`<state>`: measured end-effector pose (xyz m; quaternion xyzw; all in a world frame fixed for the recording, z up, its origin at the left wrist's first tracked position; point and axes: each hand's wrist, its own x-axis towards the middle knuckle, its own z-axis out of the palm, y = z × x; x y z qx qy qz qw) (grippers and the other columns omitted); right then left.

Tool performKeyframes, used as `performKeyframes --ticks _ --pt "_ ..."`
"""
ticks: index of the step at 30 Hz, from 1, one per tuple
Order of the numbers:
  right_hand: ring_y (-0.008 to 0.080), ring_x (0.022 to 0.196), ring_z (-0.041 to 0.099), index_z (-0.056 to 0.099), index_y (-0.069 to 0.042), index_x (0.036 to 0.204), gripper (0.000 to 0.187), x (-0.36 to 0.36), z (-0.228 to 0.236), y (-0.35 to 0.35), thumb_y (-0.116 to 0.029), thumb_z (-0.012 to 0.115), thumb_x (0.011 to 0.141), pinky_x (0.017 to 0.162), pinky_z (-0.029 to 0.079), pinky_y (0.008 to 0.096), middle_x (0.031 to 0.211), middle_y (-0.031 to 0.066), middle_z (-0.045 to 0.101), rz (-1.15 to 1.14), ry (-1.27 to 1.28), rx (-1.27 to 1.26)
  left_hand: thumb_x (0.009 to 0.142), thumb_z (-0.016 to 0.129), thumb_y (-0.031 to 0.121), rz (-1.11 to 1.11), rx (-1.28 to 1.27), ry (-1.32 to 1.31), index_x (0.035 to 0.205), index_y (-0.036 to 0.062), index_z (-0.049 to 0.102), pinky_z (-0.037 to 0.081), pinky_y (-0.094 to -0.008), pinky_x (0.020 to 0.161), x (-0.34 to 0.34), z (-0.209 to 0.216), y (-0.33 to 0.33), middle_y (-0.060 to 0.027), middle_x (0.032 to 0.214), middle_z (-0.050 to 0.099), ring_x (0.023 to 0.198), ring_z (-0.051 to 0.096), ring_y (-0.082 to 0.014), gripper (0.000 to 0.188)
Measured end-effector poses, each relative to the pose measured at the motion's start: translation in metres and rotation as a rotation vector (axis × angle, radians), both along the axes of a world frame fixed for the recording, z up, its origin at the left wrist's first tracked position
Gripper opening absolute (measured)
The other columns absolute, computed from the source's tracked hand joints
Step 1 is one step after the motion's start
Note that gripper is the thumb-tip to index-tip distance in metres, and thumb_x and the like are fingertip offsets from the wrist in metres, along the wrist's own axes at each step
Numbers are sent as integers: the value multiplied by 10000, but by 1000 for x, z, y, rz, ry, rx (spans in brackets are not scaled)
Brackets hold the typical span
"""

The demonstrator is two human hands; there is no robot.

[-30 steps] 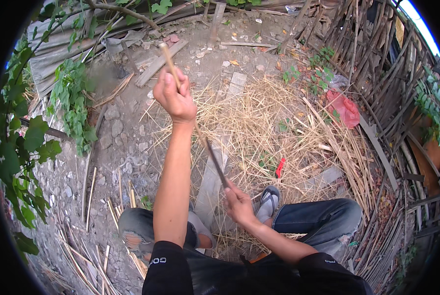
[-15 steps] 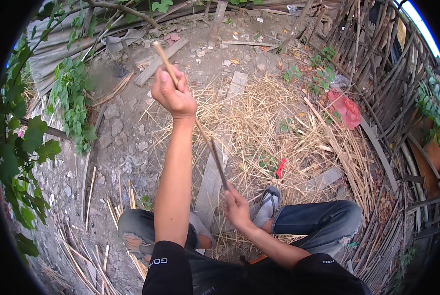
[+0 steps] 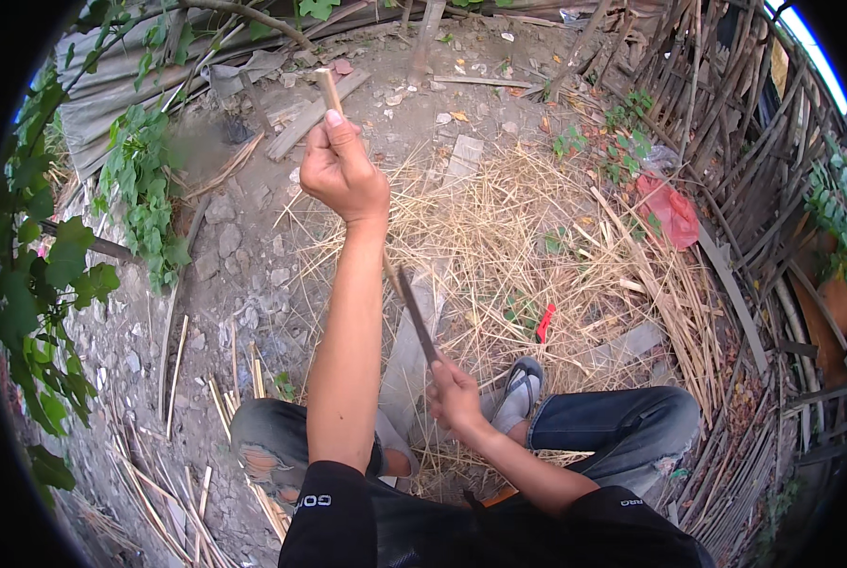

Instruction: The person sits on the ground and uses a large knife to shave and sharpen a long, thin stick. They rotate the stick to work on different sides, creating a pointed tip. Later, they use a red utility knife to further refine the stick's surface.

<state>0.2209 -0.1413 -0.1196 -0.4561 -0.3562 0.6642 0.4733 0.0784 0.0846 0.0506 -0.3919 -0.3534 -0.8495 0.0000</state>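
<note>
My left hand [image 3: 346, 178] is raised out in front, fingers closed around a pale wooden strip [image 3: 329, 92] with the thumb pressed along it. The strip's top end sticks up above the fist; below, my wrist and forearm hide much of it. A short lower piece shows beside the forearm, at the tip of a knife [image 3: 416, 316] with a long dark blade. My right hand [image 3: 455, 394] grips that knife low in front of me, blade pointing up and to the left. The handle is mostly covered by my fingers.
Straw-like shavings [image 3: 508, 227] cover the ground ahead, with a grey board [image 3: 414, 346] partly under them. A red-handled object [image 3: 544, 324] lies among the shavings. Long strips [image 3: 665, 303] and a red plastic bag [image 3: 668, 210] lie right, near a stick fence [image 3: 726, 170]. Leafy vines hang left.
My left hand has turned at the wrist, so the thumb now shows along the strip and the strip stands more upright. The knife has shifted slightly and still meets the strip's lower part.
</note>
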Motion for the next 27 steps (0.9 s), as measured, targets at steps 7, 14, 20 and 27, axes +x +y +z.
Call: performKeyframes --ticks 7,14,20,27 --pt "22 542 374 356 -64 1539 516 23 149 50 -244 484 1073 433 299 186 683 -29 424 -245 175 354 1027 559 320 8 29 -19 658 42 508 294 -279 492 -13 -2 -2 23 526 453 511 403 -77 465" --pt "61 512 419 419 -92 1516 507 -1 2 16 -246 525 1045 456 366 223 657 -26 473 -103 -43 182 1049 538 305 -40 49 9 727 36 536 244 -216 451 -1 -2 4 31 595 458 493 366 -36 419" --pt "49 515 430 503 -116 1471 483 11 -29 22 -296 572 1028 454 364 227 658 -26 488 6 -166 -207 1052 523 304 -216 101 -51 733 42 534 241 -203 449 3 -11 -20 34 594 435 495 366 -30 413" --pt "37 531 408 406 -67 1520 468 -9 118 50 -188 460 1071 464 330 192 676 -20 495 -251 158 653 1049 521 287 -228 104 -70 684 51 496 219 -229 449 7 6 -15 39 554 415 471 333 -35 436"
